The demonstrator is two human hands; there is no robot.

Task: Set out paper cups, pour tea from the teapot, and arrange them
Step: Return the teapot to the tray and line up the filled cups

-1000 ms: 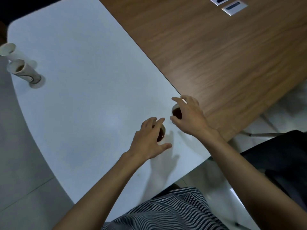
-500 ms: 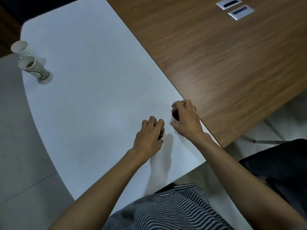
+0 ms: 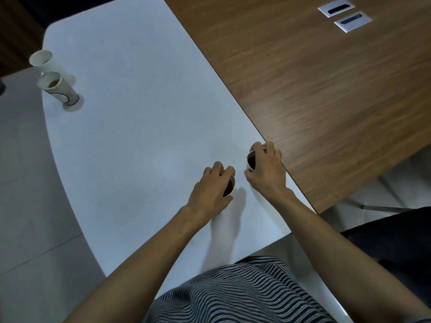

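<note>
Two small paper cups of dark tea stand near the front right of the white table point(image 3: 130, 141). My left hand point(image 3: 210, 192) wraps around the nearer tea cup point(image 3: 229, 188) from above and the left. Around the farther tea cup point(image 3: 251, 161), close to the wood edge, my right hand point(image 3: 267, 173) is closed. Far left stand two tall paper cups: a patterned one point(image 3: 58, 89) with some tea, and a plain white one point(image 3: 42, 60) behind it. No teapot is in view.
A brown wooden table point(image 3: 314, 89) adjoins the white one on the right, with two metal cable ports point(image 3: 345, 14) at its far end. Grey floor lies to the left. A dark chair seat point(image 3: 396, 238) sits at lower right.
Both hands went from hovering with spread fingers to closing around the two tea cups. The camera view shifted, so the far cups appear further right.
</note>
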